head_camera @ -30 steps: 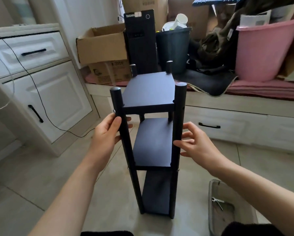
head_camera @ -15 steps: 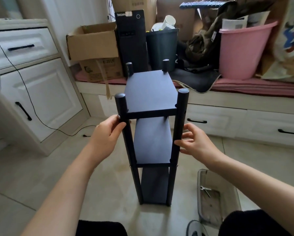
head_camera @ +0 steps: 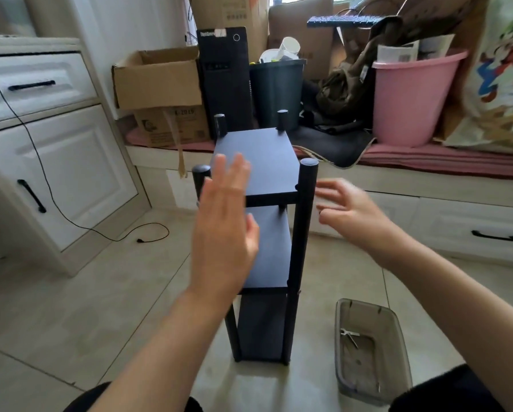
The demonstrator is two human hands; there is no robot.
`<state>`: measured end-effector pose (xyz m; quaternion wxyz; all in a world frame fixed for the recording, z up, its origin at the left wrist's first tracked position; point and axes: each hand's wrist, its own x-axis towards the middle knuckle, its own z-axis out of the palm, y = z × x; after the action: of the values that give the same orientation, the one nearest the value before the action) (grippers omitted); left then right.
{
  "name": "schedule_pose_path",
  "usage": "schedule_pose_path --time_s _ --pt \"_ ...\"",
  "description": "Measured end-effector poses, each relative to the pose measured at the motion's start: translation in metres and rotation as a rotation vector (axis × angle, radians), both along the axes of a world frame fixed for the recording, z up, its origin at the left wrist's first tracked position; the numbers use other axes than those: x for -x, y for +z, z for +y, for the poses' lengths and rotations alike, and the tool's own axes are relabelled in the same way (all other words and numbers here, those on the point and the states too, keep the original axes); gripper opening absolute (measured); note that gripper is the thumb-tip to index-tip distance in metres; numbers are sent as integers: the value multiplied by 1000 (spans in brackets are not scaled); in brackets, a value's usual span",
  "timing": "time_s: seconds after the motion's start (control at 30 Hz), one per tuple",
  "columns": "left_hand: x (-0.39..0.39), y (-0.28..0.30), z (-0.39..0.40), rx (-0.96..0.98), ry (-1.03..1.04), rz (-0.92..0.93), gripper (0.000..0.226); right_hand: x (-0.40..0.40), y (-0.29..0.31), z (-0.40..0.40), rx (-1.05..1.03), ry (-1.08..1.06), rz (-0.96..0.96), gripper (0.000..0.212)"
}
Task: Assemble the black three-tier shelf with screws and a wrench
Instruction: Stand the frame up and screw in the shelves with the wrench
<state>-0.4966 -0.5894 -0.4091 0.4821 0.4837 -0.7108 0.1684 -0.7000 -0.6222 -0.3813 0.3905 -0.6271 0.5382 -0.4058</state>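
The black three-tier shelf (head_camera: 267, 233) is seen standing upright on the tiled floor (head_camera: 100, 292), at the centre of the view, with all boards fitted between the posts. It is held by neither hand. The left hand (head_camera: 224, 230) is raised in front of the near left post, fingers straight and close together, palm turned toward the shelf; whether the post is touched cannot be told, as the hand is blurred. The right hand (head_camera: 350, 215) is held at 3 o'clock from the near right post, fingers loosely spread and slightly bent, clamped on nothing.

The shelf is judged to be stiff and fairly light, tall and narrow, and therefore easily tipped. It is best taken by two opposite posts just under the top board, where the frame is braced; the smooth round posts may be slippery.

Counted: three boards, four posts, of which the near left is partly hidden. At 5 o'clock from the shelf one clear plastic tray (head_camera: 371, 352) is set on the floor, and one small metal tool (head_camera: 350, 336), probably the wrench, is seen inside. No loose screws can be made out.
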Motion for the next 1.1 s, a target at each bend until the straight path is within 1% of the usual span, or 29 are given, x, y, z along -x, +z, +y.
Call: schedule_pose_path --time_s 0.07,0.17,0.23,0.33,0.43,0.57,0.8,1.1 --pt "18 -4 -4 31 -27 -137 66 5 16 7 163 -14 -65 53" --pt "29 -8 -14 4 -19 -214 54 1 27 11 341 22 -113 46" --pt "31 -7 -23 1 37 -260 52 -5 29 9 409 31 -78 39" --pt "31 -1 -35 -9 134 -319 52 -7 31 1 417 47 10 38" --pt "31 2 -44 -8 204 -345 46 -3 34 -2 430 58 57 37" --pt "33 1 -51 49 231 -339 38 4 35 -5 458 54 89 34" --pt "34 -2 -52 118 165 -290 36 8 35 -5 469 131 46 31" --pt "28 -2 -50 47 85 -300 31 4 35 0 416 74 95 30"
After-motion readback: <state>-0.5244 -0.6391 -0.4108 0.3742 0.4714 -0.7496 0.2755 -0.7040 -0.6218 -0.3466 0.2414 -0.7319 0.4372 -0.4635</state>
